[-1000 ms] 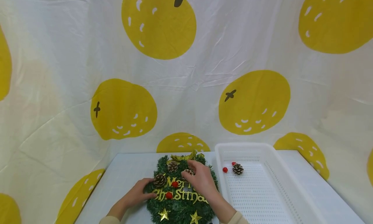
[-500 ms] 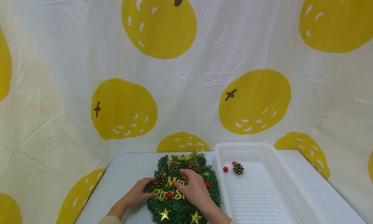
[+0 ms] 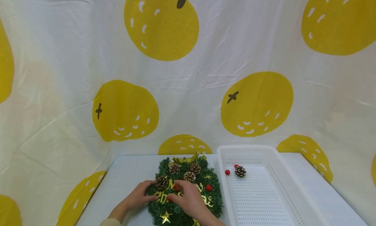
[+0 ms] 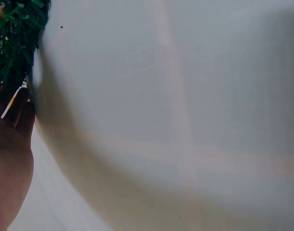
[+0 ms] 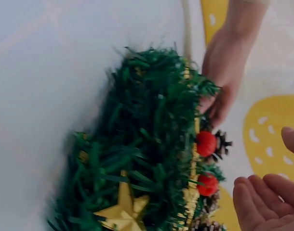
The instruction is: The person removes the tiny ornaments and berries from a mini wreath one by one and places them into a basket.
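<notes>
A green Christmas wreath (image 3: 215, 196) lies on the white table, with gold lettering (image 3: 161, 197) across its middle. Pine cones (image 3: 189, 177), red balls (image 3: 209, 187) and gold stars (image 3: 165, 217) decorate it. At the left edge, my left hand (image 3: 136, 197) grips the wreath beside a pine cone (image 3: 161, 183); its fingers (image 4: 25, 115) reach the rim in the left wrist view. Over the lettering hovers my right hand (image 3: 191, 199), thumb apart from loosely bent fingers, partly covering two red balls. In the right wrist view a gap separates that hand from the red balls (image 5: 206, 144).
A white perforated plastic basket (image 3: 293, 183) stands right of the wreath. Inside it are a pine cone (image 3: 240, 171) and two red balls (image 3: 227, 172). A curtain (image 3: 188, 105) with yellow fruit shapes hangs behind the table (image 3: 129, 167).
My right hand has moved down and left, from the upper pine cones to the lettering. The middle pine cone is uncovered and now lies in plain sight. My left hand has stayed put.
</notes>
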A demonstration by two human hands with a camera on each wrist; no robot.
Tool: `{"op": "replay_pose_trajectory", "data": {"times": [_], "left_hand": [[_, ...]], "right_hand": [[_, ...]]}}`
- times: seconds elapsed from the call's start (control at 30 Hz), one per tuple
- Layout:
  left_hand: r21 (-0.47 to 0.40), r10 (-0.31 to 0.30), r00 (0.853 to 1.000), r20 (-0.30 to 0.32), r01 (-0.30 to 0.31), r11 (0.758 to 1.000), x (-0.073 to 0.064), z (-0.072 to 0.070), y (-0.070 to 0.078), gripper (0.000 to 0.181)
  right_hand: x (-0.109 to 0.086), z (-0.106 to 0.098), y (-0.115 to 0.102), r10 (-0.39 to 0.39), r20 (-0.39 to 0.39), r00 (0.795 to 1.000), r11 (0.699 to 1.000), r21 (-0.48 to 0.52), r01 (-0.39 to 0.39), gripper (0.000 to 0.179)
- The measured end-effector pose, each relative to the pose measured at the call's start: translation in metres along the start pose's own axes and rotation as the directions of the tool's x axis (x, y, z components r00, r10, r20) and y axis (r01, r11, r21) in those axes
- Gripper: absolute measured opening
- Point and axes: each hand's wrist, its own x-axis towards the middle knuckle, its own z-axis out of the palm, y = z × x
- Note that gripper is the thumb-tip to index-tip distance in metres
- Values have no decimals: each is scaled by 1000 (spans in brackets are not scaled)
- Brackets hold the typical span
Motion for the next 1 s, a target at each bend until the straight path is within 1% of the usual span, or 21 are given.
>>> {"op": "replay_pose_trajectory", "data": {"times": [0.2,0.3,0.5,0.57,0.7,1.0], "left_hand": [[7,27,1000,1,-27,1000,0,1,1,66],[11,23,1000,0,-23,1000,0,1,1,66],[5,17,1000,-3,-17,1000,-2,0,1,65],[7,17,1000,-3,-17,1000,-2,1,0,66],[8,14,1000,-6,-14,1000,0,2,-3,67],[12,14,1000,-6,-14,1000,1,3,-3,69]], "right_hand": [[3,9,10,-21,23,1000,999,-43,22,50],[4,13,14,-40,35,999,997,-66,42,47],[7,18,22,-8,76,997,998,-59,12,44],[7,19,24,-9,80,997,999,-48,12,43],[8,20,27,-32,74,997,997,-61,37,40],[11,25,29,-47,81,996,991,-122,56,36]]}}
